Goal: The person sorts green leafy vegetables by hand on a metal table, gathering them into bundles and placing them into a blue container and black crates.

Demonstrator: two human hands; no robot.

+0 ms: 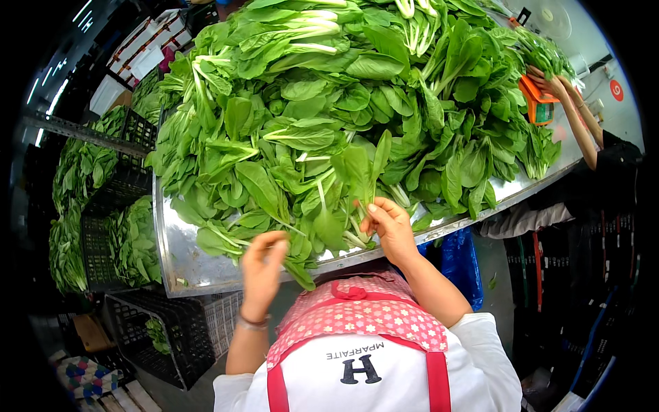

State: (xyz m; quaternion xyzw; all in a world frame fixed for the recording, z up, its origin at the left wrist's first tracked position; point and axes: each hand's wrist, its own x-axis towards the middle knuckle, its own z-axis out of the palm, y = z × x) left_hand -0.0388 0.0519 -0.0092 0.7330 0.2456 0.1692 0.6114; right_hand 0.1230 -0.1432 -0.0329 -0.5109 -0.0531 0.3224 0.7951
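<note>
A large heap of leafy greens with pale stems point(309, 92) covers most of a metal table point(180, 257). My right hand point(392, 229), at the table's front edge, pinches a small leafy green point(360, 170) by its lower stems, its leaves pointing away from me. My left hand point(263, 273) is blurred above the front edge at the left, fingers curled, with nothing plainly held. Beside it a drooping leaf point(301, 273) hangs over the edge. Loose leaves and stems lie between my two hands.
Black plastic crates point(98, 247) of greens stand at the left, with a tilted crate point(165, 329) below. At the right, a co-worker's hands point(548, 85) hold greens over an orange scale point(538, 103). A blue plastic bag point(462, 268) hangs by the table's front edge.
</note>
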